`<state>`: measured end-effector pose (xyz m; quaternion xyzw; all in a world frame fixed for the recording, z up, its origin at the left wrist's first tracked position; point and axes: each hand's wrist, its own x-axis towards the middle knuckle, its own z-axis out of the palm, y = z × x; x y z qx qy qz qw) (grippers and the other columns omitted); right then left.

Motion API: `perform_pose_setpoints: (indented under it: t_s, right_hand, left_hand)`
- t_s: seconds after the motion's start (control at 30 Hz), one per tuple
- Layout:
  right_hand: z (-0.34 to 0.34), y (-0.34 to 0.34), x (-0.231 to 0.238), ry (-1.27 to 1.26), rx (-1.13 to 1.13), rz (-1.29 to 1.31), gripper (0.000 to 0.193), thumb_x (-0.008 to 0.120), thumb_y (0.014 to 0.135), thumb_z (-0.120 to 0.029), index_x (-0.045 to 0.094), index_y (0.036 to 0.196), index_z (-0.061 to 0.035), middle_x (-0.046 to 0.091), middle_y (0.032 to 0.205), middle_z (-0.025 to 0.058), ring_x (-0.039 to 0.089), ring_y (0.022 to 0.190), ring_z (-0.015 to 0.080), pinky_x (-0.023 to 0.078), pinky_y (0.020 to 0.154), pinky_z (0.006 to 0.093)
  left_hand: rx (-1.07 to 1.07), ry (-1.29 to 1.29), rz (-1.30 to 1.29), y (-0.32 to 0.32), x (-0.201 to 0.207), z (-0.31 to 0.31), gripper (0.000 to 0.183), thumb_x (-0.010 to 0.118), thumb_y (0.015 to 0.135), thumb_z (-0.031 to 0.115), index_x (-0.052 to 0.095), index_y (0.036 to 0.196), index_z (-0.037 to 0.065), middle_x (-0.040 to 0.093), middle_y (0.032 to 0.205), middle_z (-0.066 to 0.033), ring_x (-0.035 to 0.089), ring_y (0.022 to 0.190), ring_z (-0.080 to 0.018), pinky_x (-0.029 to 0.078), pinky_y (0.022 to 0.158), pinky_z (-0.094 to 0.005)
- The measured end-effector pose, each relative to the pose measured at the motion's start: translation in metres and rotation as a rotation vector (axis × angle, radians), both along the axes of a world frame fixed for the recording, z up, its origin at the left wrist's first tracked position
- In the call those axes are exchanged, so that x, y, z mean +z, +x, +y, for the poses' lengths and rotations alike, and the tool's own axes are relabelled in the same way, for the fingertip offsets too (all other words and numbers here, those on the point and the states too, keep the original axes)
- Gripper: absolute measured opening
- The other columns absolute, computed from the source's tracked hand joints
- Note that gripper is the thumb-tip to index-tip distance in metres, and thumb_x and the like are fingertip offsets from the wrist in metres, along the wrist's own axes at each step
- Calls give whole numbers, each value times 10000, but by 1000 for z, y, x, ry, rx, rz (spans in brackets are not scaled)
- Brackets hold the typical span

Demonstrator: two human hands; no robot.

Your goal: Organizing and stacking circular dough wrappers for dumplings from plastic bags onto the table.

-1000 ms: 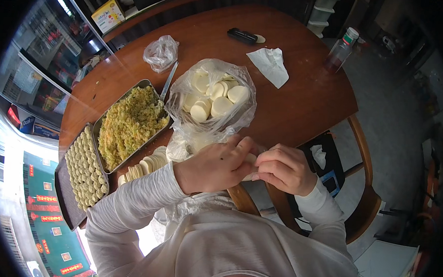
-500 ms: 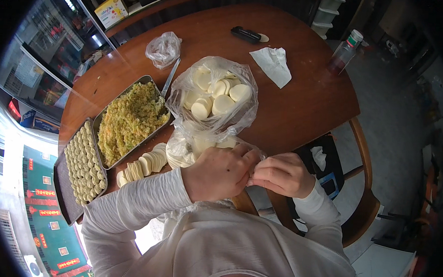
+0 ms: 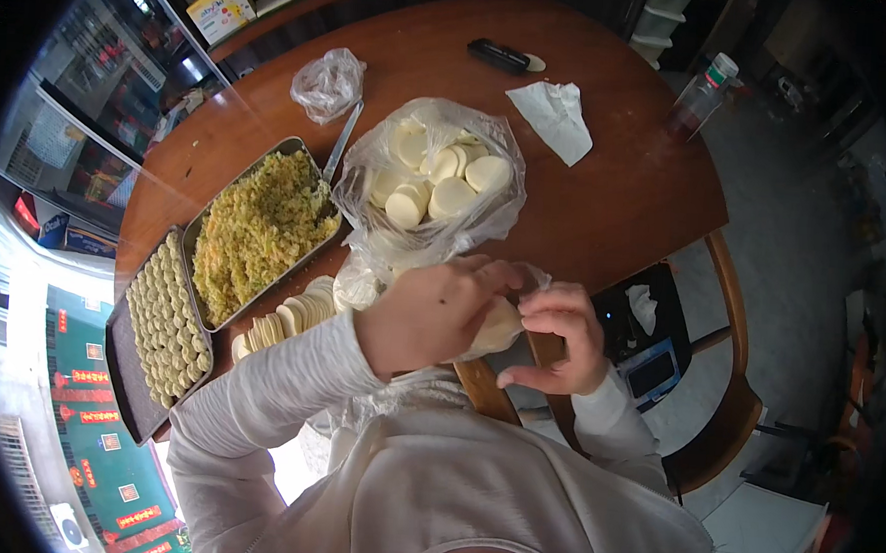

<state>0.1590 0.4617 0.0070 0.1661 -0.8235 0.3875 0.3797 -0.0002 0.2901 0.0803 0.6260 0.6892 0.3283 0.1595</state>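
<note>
My left hand [image 3: 436,311] is closed on a clear plastic bag [image 3: 497,331] at the table's near edge, with pale contents showing through it. My right hand [image 3: 565,338] is beside it, thumb and fingers apart, the fingertips close to the plastic; whether they touch it I cannot tell. Behind my left hand, a larger clear bag [image 3: 365,230] lies open with stacks of round dumpling wrappers [image 3: 450,197] inside. More wrappers [image 3: 296,314] lie fanned in an overlapping row by my left wrist. The underside of my left hand's grip is hidden.
Left of the bags are a metal tray [image 3: 203,316] of chopped yellow-green filling [image 3: 260,232] and a dark tray [image 3: 127,380] with rows of small dumplings [image 3: 168,332]. A crumpled bag [image 3: 328,83], a tissue [image 3: 554,119], a black case [image 3: 498,55] and a bottle [image 3: 701,95] are farther off.
My right hand has opened from a pinch on the bag, its thumb spreading away from the fingers. The bag's pale, bulging side now shows between my hands.
</note>
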Motion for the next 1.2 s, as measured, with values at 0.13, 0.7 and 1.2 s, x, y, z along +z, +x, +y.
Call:
perform_pose_setpoints:
  t_s: [0.13, 0.7, 1.2]
  right_hand:
    - [-24, -12, -64, -41, -118, 133, 685, 1015, 703, -374, 621, 1211, -139, 560, 1370, 122, 603, 1204, 325, 529, 1009, 465]
    - [-16, -17, -66, 318, -257, 38, 787, 964, 727, -409, 587, 1400, -254, 552, 1445, 67, 586, 1258, 249, 442, 1049, 517]
    - [-2, -24, -43, 314, 42, -44, 814, 962, 683, -124, 572, 1398, -136, 640, 1348, 103, 637, 1222, 298, 472, 1140, 514]
  left_hand:
    - [-8, -45, -82, -9, 9, -20, 428, 655, 887, -61, 639, 1308, 12, 705, 1185, -219, 715, 1058, -412, 582, 878, -458]
    - [71, -22, 635, 15, -8, -50, 445, 734, 812, 173, 676, 1225, 17, 681, 1225, -84, 600, 1215, -277, 497, 1002, -389]
    - [137, 18, 519, 6, -12, -66, 649, 905, 648, 220, 651, 1222, 54, 697, 1200, -92, 630, 1146, -327, 486, 1002, -472]
